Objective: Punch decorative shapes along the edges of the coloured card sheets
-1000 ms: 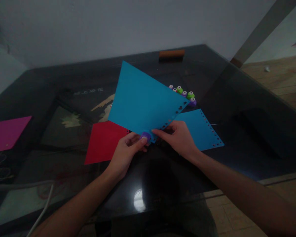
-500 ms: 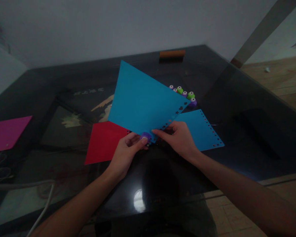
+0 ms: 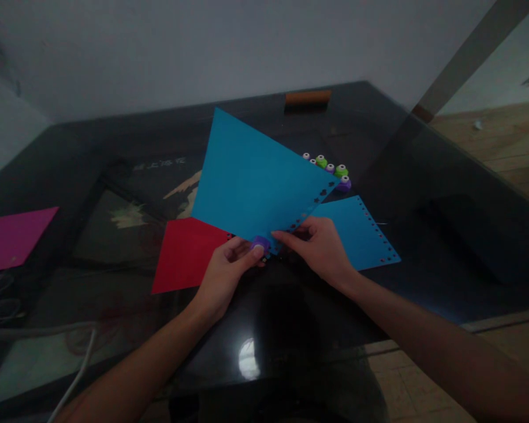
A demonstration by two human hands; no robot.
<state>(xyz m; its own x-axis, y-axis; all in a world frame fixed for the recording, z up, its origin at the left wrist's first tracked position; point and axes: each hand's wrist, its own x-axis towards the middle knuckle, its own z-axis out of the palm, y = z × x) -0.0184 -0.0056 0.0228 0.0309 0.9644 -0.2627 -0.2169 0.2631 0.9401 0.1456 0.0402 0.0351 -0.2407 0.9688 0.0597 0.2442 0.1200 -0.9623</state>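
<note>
**Blue paper held up over a dark tabletop**

The left hand pinches a small purple punch on the near corner of the blue sheet. The right hand grips the sheet's holed edge. The raised sheet hides part of the red paper and the tabletop behind. The punch is mostly covered. The right side is bare.

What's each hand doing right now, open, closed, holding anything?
Left hand: closed on a small purple punch at the blue sheet's edge.
Right hand: pinching the same blue sheet's punched edge.
</note>
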